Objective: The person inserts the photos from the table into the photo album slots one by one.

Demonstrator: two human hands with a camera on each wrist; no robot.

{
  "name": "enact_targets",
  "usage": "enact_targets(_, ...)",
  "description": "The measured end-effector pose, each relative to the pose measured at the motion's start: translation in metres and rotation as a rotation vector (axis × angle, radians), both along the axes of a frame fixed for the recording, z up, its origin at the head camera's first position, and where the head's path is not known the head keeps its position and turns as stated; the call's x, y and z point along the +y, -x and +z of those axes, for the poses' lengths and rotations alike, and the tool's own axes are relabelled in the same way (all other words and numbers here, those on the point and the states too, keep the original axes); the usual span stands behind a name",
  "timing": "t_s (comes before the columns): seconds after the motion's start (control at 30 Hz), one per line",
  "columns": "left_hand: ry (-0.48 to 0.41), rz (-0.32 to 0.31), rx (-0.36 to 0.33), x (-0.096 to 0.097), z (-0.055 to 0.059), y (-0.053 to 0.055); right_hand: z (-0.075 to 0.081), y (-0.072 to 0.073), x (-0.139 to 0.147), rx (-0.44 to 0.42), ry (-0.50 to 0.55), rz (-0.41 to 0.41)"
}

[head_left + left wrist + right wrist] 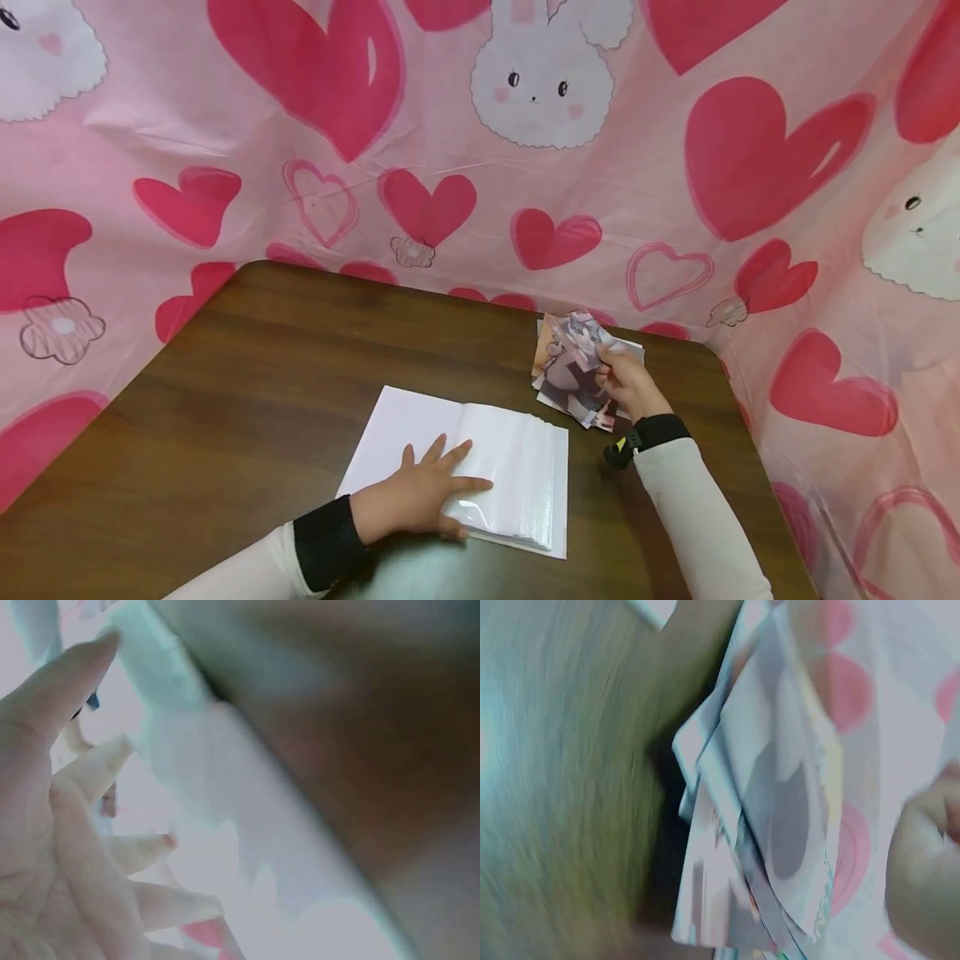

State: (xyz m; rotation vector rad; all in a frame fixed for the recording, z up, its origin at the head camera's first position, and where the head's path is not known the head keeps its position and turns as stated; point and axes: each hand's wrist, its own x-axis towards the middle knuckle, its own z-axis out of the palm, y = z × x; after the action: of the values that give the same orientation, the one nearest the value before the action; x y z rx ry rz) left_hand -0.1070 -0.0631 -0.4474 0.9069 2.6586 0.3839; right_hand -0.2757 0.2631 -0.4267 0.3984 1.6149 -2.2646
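An open photo album [517,467] with white cover and clear plastic sleeves lies on the wooden table. My left hand [420,492] rests across its middle, fingers spread over the sleeves; the left wrist view also has this hand [82,847] with its fingers extended over the pale pages. Up and to the right of the album is a messy pile of printed picture cards [562,379]. At the pile's right side my right hand [633,385] pinches a top card with curled fingers. In the right wrist view the pile [757,795] fans out in uneven layers.
The brown wooden table [247,417] has rounded far corners. Behind and at both sides hangs a pink cloth [450,100] printed with hearts and rabbits, close to the table's far edge. A dark band with a small device [621,450] circles the right wrist.
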Motion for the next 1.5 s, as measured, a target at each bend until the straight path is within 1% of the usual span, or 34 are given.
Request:
enact_targets(0.03, 0.004, -0.007, 0.025, 0.002, 0.001, 0.002, 0.001, -0.001, 0.0, -0.006, 0.08, 0.029)
enact_targets(0.07, 0.014, -0.019, 0.059, 0.004, 0.002, 0.004, 0.0, -0.003, 0.0, -0.003, 0.133, 0.067)
enact_targets(0.13, 0.036, -0.039, 0.121, 0.01, 0.0, 0.006, -0.003, -0.007, -0.003, 0.018, 0.169, 0.153)
enact_targets(0.2, 0.05, -0.057, 0.141, 0.015, -0.003, 0.004, -0.008, -0.014, -0.009, 0.043, 0.099, 0.213)
enact_targets(0.3, 0.05, -0.063, 0.145, 0.02, -0.011, 0.0, -0.013, -0.024, -0.021, 0.104, -0.09, 0.28)
enact_targets(0.33, 0.043, -0.059, 0.148, 0.021, -0.013, -0.001, -0.014, -0.026, -0.026, 0.133, -0.156, 0.287)
enact_targets(0.4, 0.028, -0.052, 0.177, 0.022, -0.015, -0.001, -0.013, -0.028, -0.035, 0.198, -0.267, 0.285)
enact_targets(0.5, 0.016, -0.051, 0.232, 0.022, -0.014, 0.003, -0.009, -0.024, -0.045, 0.265, -0.384, 0.255)
enact_targets(0.67, 0.011, -0.056, 0.233, 0.025, -0.013, 0.001, -0.006, -0.026, -0.055, 0.235, -0.534, 0.237)
enact_targets(0.77, 0.01, -0.05, 0.225, 0.025, -0.011, 0.001, -0.001, -0.029, -0.058, 0.229, -0.596, 0.226)
enact_targets(0.87, 0.015, -0.046, 0.23, 0.025, -0.009, 0.001, 0.0, -0.029, -0.06, 0.253, -0.606, 0.214)
enact_targets(0.97, 0.021, -0.043, 0.232, 0.024, -0.01, 0.002, -0.002, -0.029, -0.062, 0.26, -0.604, 0.227)
enact_targets(1.1, 0.024, -0.04, 0.239, 0.023, -0.012, 0.002, -0.006, -0.029, -0.063, 0.234, -0.598, 0.259)
enact_targets(1.17, 0.025, -0.04, 0.246, 0.023, -0.013, 0.002, -0.008, -0.029, -0.064, 0.224, -0.586, 0.259)
enact_targets(1.37, 0.028, -0.038, 0.242, 0.022, -0.011, 0.001, -0.012, -0.03, -0.065, 0.231, -0.519, 0.198)
enact_targets(1.5, 0.025, -0.032, 0.232, 0.022, -0.011, 0.001, -0.012, -0.029, -0.066, 0.231, -0.522, 0.204)
